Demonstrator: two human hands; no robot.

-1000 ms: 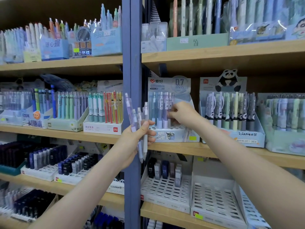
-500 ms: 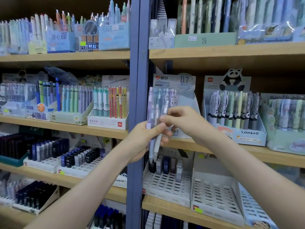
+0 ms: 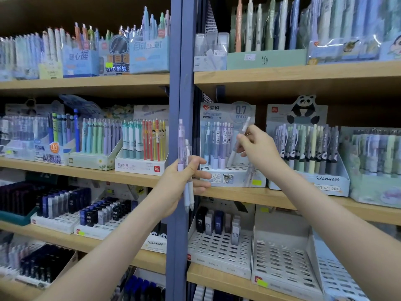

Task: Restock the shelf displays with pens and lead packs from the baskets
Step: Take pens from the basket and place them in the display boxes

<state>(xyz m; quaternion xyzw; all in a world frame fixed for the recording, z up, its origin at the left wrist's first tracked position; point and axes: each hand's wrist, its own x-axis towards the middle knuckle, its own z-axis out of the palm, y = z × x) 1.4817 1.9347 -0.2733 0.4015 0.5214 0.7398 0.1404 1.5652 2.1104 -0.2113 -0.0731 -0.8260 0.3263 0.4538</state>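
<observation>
My left hand grips a small bunch of pastel pens, purple and white, upright in front of the blue shelf post. My right hand pinches a single pale pen, tilted, its tip down at the white holed base of the 0.7 mm display box. Several pastel pens stand in the left half of that box. Below it, a few lead packs stand in a white slotted tray.
The blue post divides the wooden shelves. A panda pen display stands right of the 0.7 mm box. Pen boxes fill the left shelf, and lead pack trays sit beneath. A bare white tray is at lower right.
My right hand took one pen from the bunch in my left hand and carried it right to the 0.7 mm display. The left hand kept holding the remaining pens.
</observation>
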